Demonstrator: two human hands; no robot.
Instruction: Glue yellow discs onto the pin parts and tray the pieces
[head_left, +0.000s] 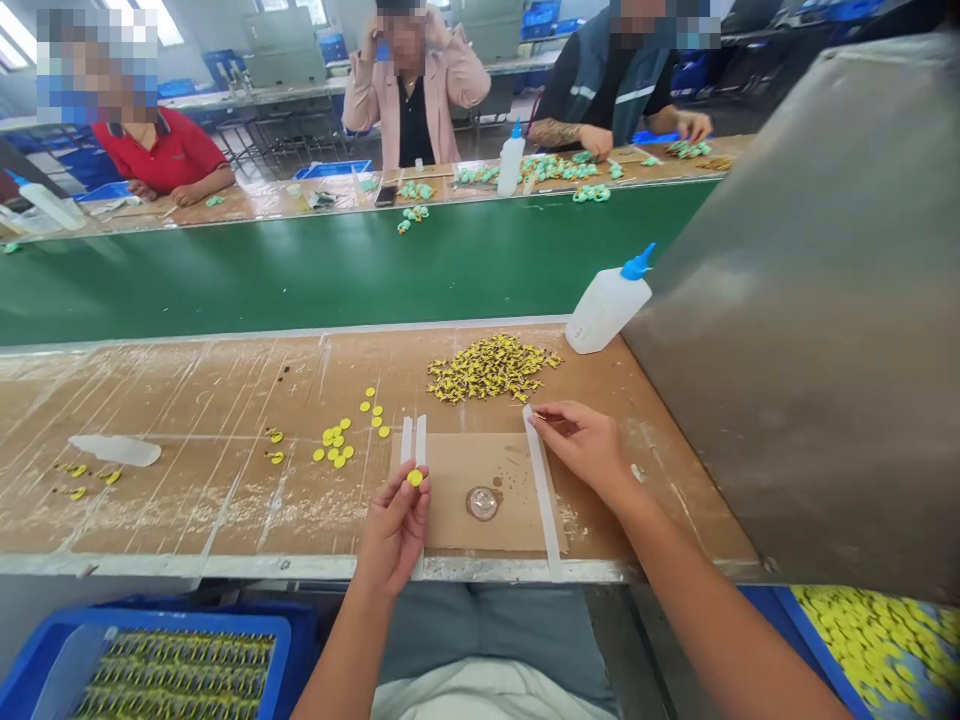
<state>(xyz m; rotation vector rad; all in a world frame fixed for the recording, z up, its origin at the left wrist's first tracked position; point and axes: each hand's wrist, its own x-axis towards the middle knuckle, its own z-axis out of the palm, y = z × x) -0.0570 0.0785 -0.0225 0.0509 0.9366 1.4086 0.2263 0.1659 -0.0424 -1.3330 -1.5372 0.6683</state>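
Yellow disc (415,478) sits pinched between the thumb and fingers of the left hand (396,525), held above the near left part of a cardboard sheet (457,530). The right hand (581,438) has thumb and forefinger brought together at the far end of the right tape strip (546,500); something small seems to be between them, but it is too small to make out. Between the hands, a round clear dish (481,503) rests on the cardboard. Beyond the sheet lies a heap of small yellow-and-dark pieces (491,368), and to its right a white bottle with a blue nozzle (606,310) leans beside a large metal panel (832,320). Loose yellow discs (337,440) are scattered left of the cardboard; farther left, a few discs with dark bits (77,493) lie near a whitish elongated object (116,450). At the near left, a blue crate (281,650) holds rows of yellow and dark pieces; at the near right, a blue bin (817,655) is filled with yellow discs. Past the green strip (300,285), three people sit at the far table (262,208), among green pieces (544,168).
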